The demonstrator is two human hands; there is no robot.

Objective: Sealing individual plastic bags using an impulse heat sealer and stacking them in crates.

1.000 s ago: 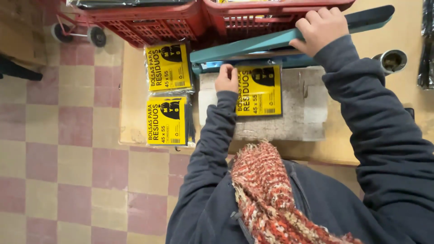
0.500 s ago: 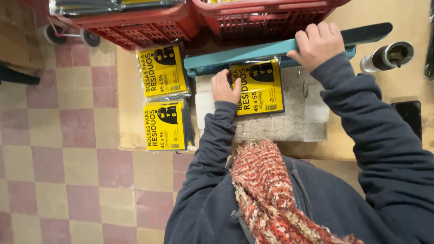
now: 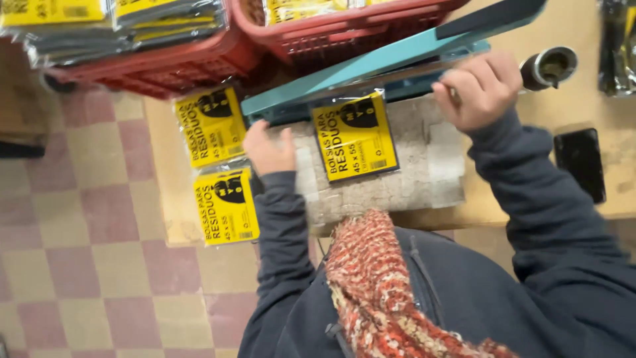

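Right grip (image 3: 482,87) curled beside the teal sealer arm (image 3: 397,56), contact unclear; left grip (image 3: 268,147) spread flat beside the yellow-labelled bag (image 3: 355,136) on the tabletop (image 3: 165,166).

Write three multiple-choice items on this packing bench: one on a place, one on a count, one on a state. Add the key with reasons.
1. Where does the yellow-labelled packet in the middle lie?
A. Inside a red crate
B. On the pale pad, its top edge under the teal sealer arm
C. On the floor tiles

2. How many yellow-labelled packets lie flat on the bench left of the left hand?
A. Two
B. Five
C. None

3. How does the teal sealer arm stand?
A. Taken off the bench
B. Pointing straight up
C. Sloping, higher at its handle end

Key: 1 B, the packet rests on the pale pad with its top at the sealer. 2 A, an upper packet and a lower packet lie beside the left hand. 3 C, the arm rises to the right, above the right hand.
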